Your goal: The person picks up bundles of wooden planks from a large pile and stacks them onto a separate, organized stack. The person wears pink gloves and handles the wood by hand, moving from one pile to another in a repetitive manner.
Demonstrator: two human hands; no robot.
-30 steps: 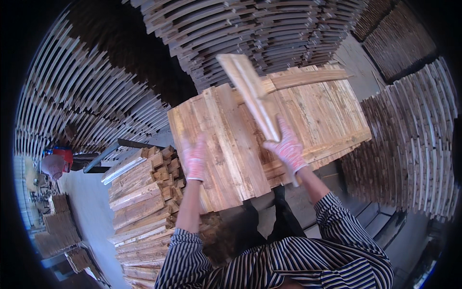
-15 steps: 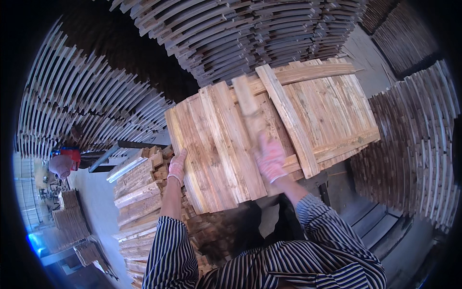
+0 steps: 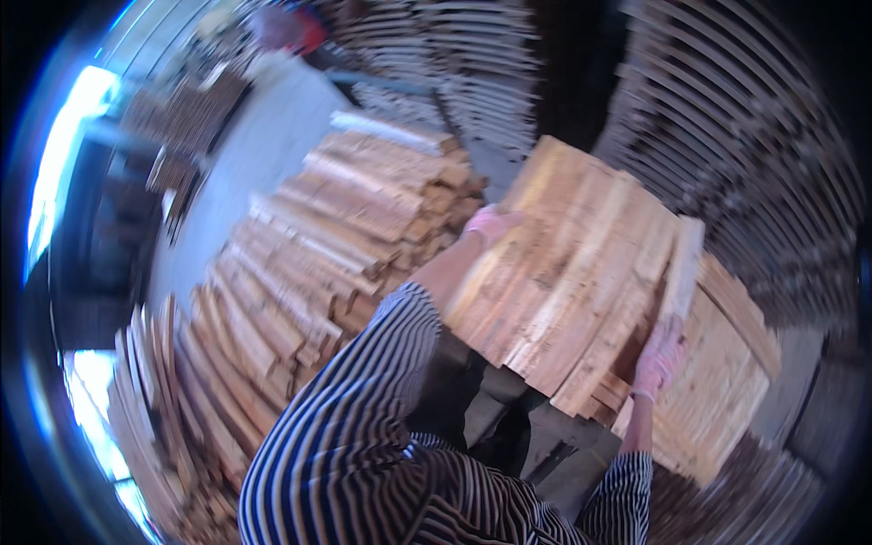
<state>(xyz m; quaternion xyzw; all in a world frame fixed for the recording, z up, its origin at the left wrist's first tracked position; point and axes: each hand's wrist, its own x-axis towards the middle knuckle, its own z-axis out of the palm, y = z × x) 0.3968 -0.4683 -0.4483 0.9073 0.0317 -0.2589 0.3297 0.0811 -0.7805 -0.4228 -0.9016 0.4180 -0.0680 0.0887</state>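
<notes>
My left hand (image 3: 493, 224), in a pink-and-white glove, lies against the outer left edge of a layer of planks (image 3: 563, 254), its fingers stretched over the edge. These pale brown planks lie side by side. My right hand (image 3: 660, 359), gloved the same way, closes around the near end of a narrow wooden board (image 3: 682, 272). That board slants beside the layer's right-hand edge. Further right, lower planks (image 3: 718, 400) show, with a crosswise wooden strip (image 3: 740, 313) on top near their far side. Motion blurs the fingers somewhat.
A long pile of loose planks (image 3: 300, 263) stands to my left. Tall stacks of slats (image 3: 727, 127) rise at the far right. A pale floor (image 3: 245, 163) runs beyond the pile, with smaller stacks (image 3: 195, 109) along it. Someone in red (image 3: 295, 32) is at the far left.
My view has swung left, so the plank layer sits further right and the left pile shows more. My right hand and its narrow board have moved toward the layer's right-hand edge.
</notes>
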